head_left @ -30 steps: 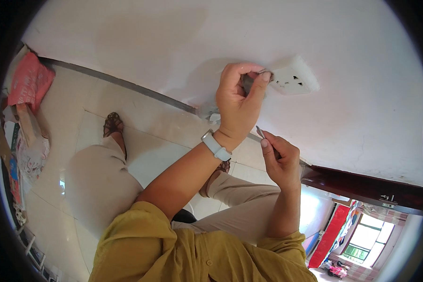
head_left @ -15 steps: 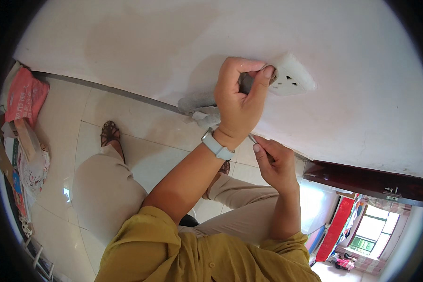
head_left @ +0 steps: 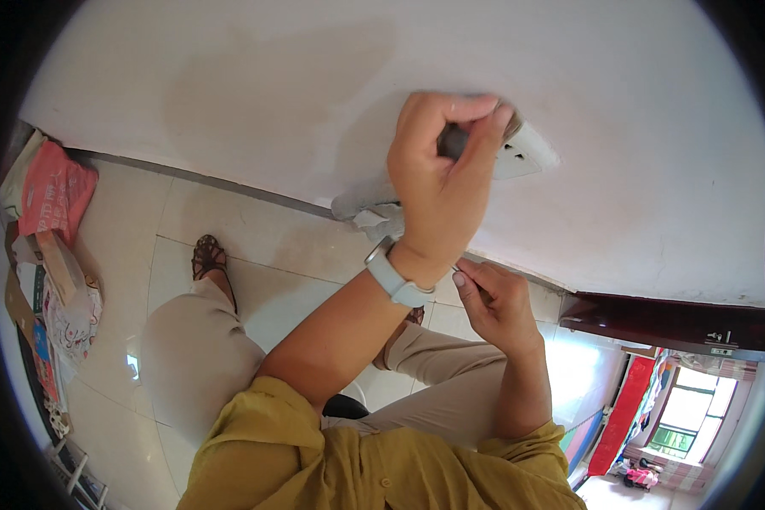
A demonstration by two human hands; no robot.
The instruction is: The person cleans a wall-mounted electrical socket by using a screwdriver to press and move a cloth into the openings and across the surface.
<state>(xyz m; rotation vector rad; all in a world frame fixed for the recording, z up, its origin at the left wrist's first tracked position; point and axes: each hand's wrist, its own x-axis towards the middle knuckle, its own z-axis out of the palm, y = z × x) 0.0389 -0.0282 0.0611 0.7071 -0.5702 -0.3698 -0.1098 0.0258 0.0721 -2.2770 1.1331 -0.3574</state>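
The left hand (head_left: 442, 170), wearing a pale-banded watch (head_left: 392, 274), closes thumb and fingers in a pinch on a greyish-brown item (head_left: 513, 127), whose nature is unclear. This item lies at the near edge of a white wall socket (head_left: 527, 155); whether it touches the plate cannot be told. The socket sits on the pale wall (head_left: 637, 102), its left part covered by the fingertips and the pinched item. The right hand (head_left: 499, 308), lower and nearer the body, grips a thin implement between thumb and curled forefinger; only a small end shows, beside the left wrist.

Below the left hand, at the foot of the wall, lies a grey bundle (head_left: 355, 202) with a crumpled white piece (head_left: 377, 221), both partly hidden by that hand. Sandalled feet stand on the tiled floor (head_left: 119, 263), the right one mostly behind the left forearm. At far left, a pink bag (head_left: 57, 194) rests near a cardboard piece (head_left: 62, 268) and a patterned white bag (head_left: 72, 314). At lower right are a dark red wooden piece (head_left: 654, 323), a red panel (head_left: 622, 416) and a window (head_left: 692, 412).
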